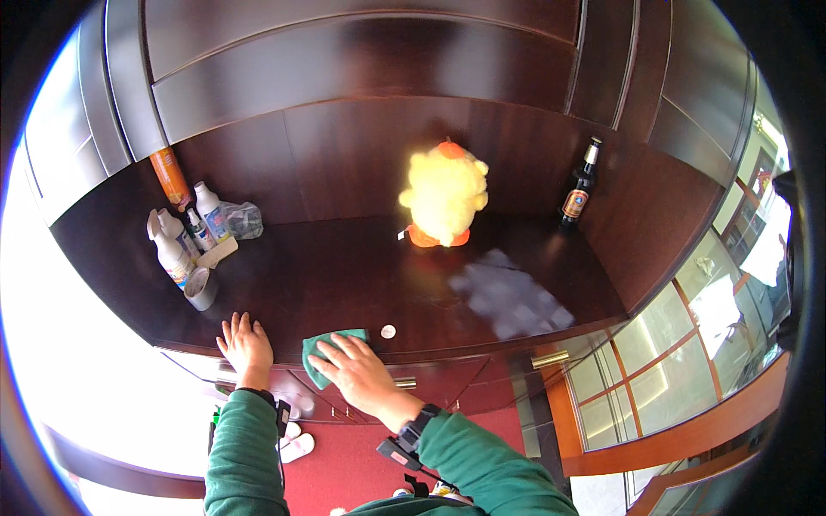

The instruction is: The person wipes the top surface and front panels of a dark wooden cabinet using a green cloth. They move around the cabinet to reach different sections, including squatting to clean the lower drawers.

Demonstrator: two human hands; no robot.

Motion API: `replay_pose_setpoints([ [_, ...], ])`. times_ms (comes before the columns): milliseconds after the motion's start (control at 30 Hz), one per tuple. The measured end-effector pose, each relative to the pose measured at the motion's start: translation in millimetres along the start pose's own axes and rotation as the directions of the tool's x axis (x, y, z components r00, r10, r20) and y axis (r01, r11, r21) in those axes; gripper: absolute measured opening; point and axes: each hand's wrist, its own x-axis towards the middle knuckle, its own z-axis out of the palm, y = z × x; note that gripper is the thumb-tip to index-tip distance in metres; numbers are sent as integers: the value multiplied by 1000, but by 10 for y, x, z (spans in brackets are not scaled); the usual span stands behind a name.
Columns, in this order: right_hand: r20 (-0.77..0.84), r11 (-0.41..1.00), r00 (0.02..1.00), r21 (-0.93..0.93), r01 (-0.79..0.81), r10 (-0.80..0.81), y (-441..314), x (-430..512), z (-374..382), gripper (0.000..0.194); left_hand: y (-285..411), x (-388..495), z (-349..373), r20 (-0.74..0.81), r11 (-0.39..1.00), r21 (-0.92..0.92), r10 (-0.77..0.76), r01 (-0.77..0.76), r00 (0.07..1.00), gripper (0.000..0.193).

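My right hand (361,377) lies palm down over a green cloth (314,345) at the front edge of a dark wooden cabinet top (290,277). Part of the cloth hangs over that edge. The fingers are spread on top of the cloth, pressing it against the wood. Just right of the cloth is a small round white disc (388,331). Flat on the wood further left rests my left hand (245,345), fingers apart, with nothing in it. A grey open container (201,290) stands beyond the left hand.
White bottles (171,251), an orange canister (171,177) and a crumpled clear plastic bag (242,219) crowd the left end. A yellow plush toy (445,193) sits at the back, right of centre. A dark glass bottle (578,187) stands in the right corner. Brass handles (550,360) project below the top.
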Motion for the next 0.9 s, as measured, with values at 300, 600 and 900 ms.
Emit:
replay_pose_setpoints([
  [300,-97,903,946,-283,-325,310,598,-939,-925,44,11,7,-11,19,1000,29,-9,8,1000,41],
  [600,-409,501,655,-428,-753,635,1648,-2146,-1842,40,-12,27,17,20,998,70,3,-4,1000,42],
  [900,-452,157,355,-418,-895,818,2397,-2625,-2249,51,-9,45,22,40,996,87,-22,19,999,42],
])
